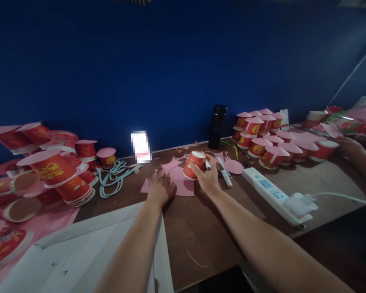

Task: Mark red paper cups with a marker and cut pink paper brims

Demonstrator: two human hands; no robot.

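My right hand (209, 179) grips a red paper cup (192, 162), its pale base facing up and its wide rim down over pink paper. A white pen-like stick (208, 164) shows by the fingers of that hand; whether they hold it I cannot tell. My left hand (160, 187) rests with fingers spread on a pink paper sheet (184, 187), left of the cup. Cut pink scraps (172, 163) lie beyond both hands. Just right of the right hand are a white glue-stick-like tube (226, 178) and a rounded pink paper piece (233, 166).
Red cups with pink paper tops are stacked at left (53, 169) and right (258, 142). A black flask (217, 127), a lit phone (141, 146), a coiled cable (112, 179), a power strip (266, 191) and a white board (88, 248) surround the hands. Another person's hand (350, 148) is far right.
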